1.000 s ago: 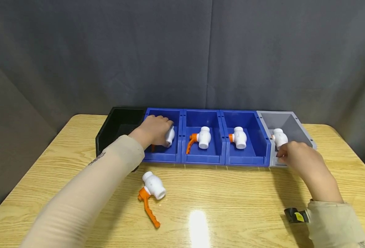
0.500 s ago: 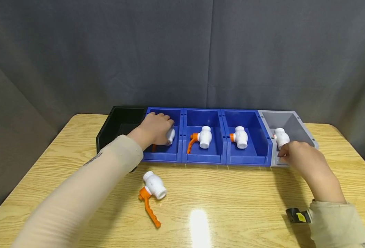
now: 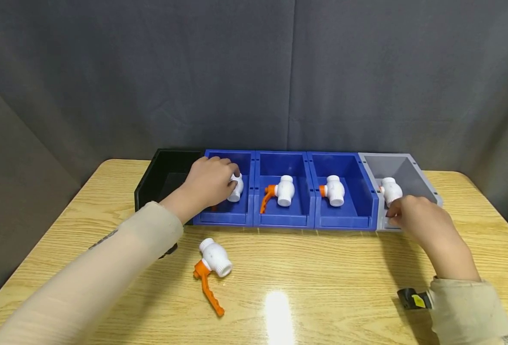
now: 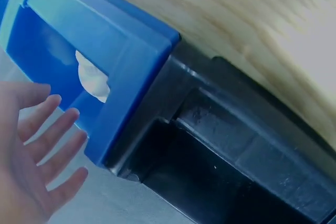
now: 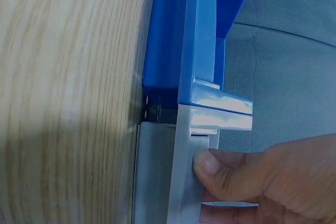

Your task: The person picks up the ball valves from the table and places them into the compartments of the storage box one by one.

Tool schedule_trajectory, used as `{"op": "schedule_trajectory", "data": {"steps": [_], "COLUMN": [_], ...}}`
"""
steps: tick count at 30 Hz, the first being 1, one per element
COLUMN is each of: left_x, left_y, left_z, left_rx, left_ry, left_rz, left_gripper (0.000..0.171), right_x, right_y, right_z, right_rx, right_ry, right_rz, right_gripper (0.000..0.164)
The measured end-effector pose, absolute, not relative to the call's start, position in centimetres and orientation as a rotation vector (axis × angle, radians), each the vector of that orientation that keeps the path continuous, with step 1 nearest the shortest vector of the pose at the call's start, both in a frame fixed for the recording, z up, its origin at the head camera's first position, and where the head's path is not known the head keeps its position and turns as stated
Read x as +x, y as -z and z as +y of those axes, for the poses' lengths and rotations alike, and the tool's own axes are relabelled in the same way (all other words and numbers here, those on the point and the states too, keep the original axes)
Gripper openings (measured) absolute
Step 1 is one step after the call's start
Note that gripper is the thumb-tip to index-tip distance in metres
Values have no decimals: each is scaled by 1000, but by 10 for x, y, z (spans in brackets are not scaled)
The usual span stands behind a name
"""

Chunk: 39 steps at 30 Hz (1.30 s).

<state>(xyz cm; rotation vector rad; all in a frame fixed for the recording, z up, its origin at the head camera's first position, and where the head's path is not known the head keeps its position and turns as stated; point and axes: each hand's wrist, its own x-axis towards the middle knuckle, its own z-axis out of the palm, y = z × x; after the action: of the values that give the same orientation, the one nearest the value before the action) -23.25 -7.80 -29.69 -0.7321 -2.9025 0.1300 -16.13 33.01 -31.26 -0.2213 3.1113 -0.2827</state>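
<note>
My left hand point(image 3: 208, 179) hovers over the leftmost blue bin point(image 4: 142, 45), fingers loosely spread and holding nothing. Beside its fingertips lies a white ball valve point(image 3: 236, 188) in that bin, partly covered by the hand. At the far right, my right hand point(image 3: 423, 223) grips the front lip of the grey bin point(image 3: 398, 167); in the right wrist view the thumb point(image 5: 210, 163) presses the outer face while fingers reach over the edge. A white ball valve point(image 3: 391, 189) sits inside this grey bin, close to the hand, its handle side mostly hidden.
Two more blue bins point(image 3: 283, 221) each hold a white ball valve with orange parts. A black bin point(image 3: 174, 165) stands at the row's left end. Another ball valve point(image 3: 216, 258) with an orange lever lies on the wooden table point(image 3: 331, 273) in front.
My left hand has loosened from the valve in the left blue bin and drawn slightly back left, showing more of the valve. The right hand stays on the grey bin's lip.
</note>
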Motion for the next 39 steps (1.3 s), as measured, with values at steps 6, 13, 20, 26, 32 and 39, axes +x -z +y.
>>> {"op": "schedule_trajectory", "data": {"steps": [6, 13, 20, 26, 32, 39], "left_x": [-214, -183, -148, -127, -114, -100], "left_y": [297, 292, 290, 285, 283, 288], "left_z": [-81, -91, -100, -102, -99, -94], "left_rx": [-738, -836, -895, -913, -956, -991], "left_ry": [-101, -154, -199, -179, -140, -124], "left_rz": [-2768, -2474, -2335, -2304, -2254, -2333], "left_gripper": [21, 17, 19, 19, 16, 18], "right_x": [-161, -161, -161, -162, -161, -161], "right_y": [313, 312, 311, 311, 312, 311], "right_z": [332, 331, 330, 331, 331, 330], "right_rx": [-218, -220, -232, -212, -206, -206], "right_ry": [290, 289, 278, 277, 277, 280], "right_rz": [3110, 3116, 3123, 3109, 3105, 3103], "right_gripper": [5, 4, 5, 5, 6, 6]}}
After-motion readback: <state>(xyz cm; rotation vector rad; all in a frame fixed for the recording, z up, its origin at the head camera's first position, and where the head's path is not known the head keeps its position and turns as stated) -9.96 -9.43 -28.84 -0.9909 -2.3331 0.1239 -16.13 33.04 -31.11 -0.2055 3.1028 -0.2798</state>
